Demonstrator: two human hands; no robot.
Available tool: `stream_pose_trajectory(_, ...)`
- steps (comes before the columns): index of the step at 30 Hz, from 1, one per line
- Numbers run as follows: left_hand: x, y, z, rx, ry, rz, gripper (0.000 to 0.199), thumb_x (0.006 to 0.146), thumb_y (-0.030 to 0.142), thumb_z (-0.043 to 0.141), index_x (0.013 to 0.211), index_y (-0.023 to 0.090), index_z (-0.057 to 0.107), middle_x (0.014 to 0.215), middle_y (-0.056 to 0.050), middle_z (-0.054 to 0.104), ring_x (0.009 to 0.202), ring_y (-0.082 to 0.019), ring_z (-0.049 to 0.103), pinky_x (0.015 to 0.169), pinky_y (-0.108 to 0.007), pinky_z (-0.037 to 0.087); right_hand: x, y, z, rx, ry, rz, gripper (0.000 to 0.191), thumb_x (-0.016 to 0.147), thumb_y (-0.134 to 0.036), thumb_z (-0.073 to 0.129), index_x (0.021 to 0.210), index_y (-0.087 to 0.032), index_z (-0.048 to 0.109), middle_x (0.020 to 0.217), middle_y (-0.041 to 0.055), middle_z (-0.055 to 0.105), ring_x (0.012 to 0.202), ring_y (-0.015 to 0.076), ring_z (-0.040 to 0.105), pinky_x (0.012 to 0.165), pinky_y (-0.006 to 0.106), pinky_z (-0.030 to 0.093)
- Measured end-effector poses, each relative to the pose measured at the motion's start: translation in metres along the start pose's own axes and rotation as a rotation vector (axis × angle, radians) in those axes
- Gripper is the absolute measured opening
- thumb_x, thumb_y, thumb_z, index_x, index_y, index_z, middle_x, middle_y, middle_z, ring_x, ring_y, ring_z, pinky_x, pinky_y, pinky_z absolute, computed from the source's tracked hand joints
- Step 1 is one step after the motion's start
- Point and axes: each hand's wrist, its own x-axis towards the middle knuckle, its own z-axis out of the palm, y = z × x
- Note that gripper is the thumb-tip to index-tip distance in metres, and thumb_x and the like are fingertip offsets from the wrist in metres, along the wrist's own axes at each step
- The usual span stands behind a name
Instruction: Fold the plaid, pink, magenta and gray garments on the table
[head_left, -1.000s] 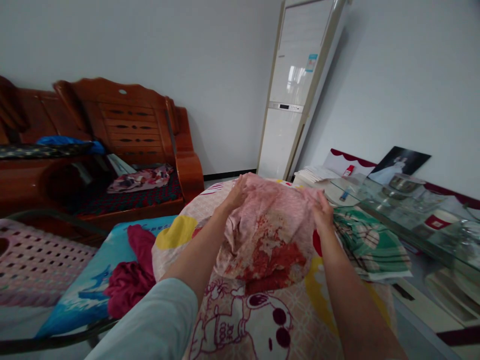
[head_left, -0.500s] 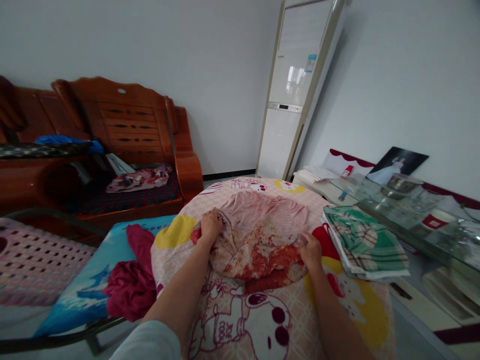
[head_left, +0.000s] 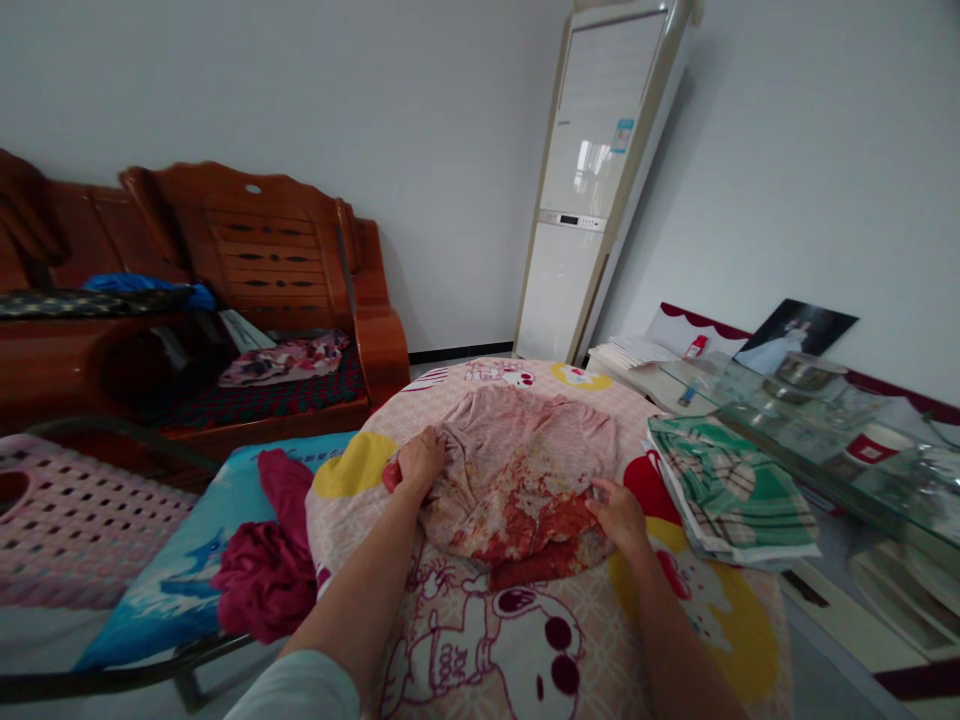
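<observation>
A pale pink shirt [head_left: 517,440] with a red and rust-brown pattern along its lower part lies spread on the round table. Its fabric is creased, and the red hem curls at the near side. My left hand [head_left: 421,462] is closed on the shirt's left edge, with a red bit of cloth beside the fingers. On the opposite side, my right hand [head_left: 619,512] pinches the right edge near the red part; its fingertips are partly hidden. Beneath lies a pink cartoon tablecloth [head_left: 450,665] with yellow patches and dog figures.
A folded green checked cloth [head_left: 727,485] rests at the table's right, beside a glass-topped cabinet [head_left: 847,490]. Left of the table, a crimson garment [head_left: 266,580] lies on a blue cushion [head_left: 161,600]. Behind stand a wooden sofa [head_left: 255,250] and a tall white air conditioner [head_left: 570,240].
My right hand has shifted very slightly left along the shirt's edge. The whole view has tilted a little; the shirt and my left hand stay nearly where they were.
</observation>
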Motion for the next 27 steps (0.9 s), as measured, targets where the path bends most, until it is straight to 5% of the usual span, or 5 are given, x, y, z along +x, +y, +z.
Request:
stream_pose_trajectory(3, 0.0, 0.0, -0.002, -0.024, 0.012, -0.022, 0.039, 0.098, 0.037, 0.035, 0.117, 0.01, 0.056, 0.106, -0.019, 0.069, 0.1, -0.029, 0.067, 0.079, -0.034, 0.048, 0.002, 0.005, 0.0, 0.348, -0.03, -0.01, 0.03, 0.066, -0.034, 0.061, 0.089, -0.02, 0.074, 0.072, 0.0032, 0.072, 0.062, 0.0199, 0.064, 0.058, 0.028, 0.048)
stream_pose_trajectory(9, 0.003, -0.01, -0.013, -0.122, 0.051, -0.08, 0.04, 0.098, 0.04, 0.035, 0.119, 0.012, 0.055, 0.106, -0.017, 0.069, 0.098, -0.027, 0.067, 0.076, -0.031, 0.047, 0.014, 0.036, -0.01, 0.683, 0.667, 0.338, 0.038, 0.064, -0.038, 0.061, 0.091, -0.013, 0.07, 0.081, 0.0083, 0.073, 0.07, 0.0224, 0.066, 0.063, 0.032, 0.054)
stream_pose_trajectory(17, 0.003, -0.019, -0.01, -0.149, -0.043, 0.018, 0.033, 0.089, 0.037, 0.053, 0.112, 0.015, 0.059, 0.11, -0.016, 0.069, 0.102, -0.028, 0.066, 0.079, -0.033, 0.048, 0.001, 0.029, -0.012, 0.455, 0.183, 0.102, 0.062, 0.058, -0.038, 0.071, 0.116, -0.017, 0.066, 0.102, 0.0098, 0.073, 0.094, 0.0282, 0.068, 0.079, 0.037, 0.054)
stream_pose_trajectory(24, 0.001, -0.018, -0.008, -0.114, -0.026, 0.0, 0.032, 0.092, 0.038, 0.046, 0.108, 0.015, 0.061, 0.108, -0.014, 0.07, 0.103, -0.028, 0.066, 0.08, -0.032, 0.048, -0.007, 0.004, -0.027, -0.021, 0.498, -0.048, 0.044, 0.077, -0.029, 0.047, 0.112, -0.012, 0.067, 0.107, 0.0186, 0.067, 0.104, 0.032, 0.06, 0.093, 0.045, 0.045)
stream_pose_trajectory(27, 0.001, -0.019, -0.006, -0.11, 0.001, -0.007, 0.032, 0.091, 0.039, 0.046, 0.109, 0.016, 0.061, 0.107, -0.014, 0.07, 0.102, -0.028, 0.066, 0.079, -0.033, 0.049, -0.018, -0.018, -0.028, 0.012, 0.322, -0.176, 0.027, 0.081, -0.035, 0.051, 0.09, -0.018, 0.071, 0.092, 0.013, 0.069, 0.091, 0.0277, 0.062, 0.086, 0.039, 0.047)
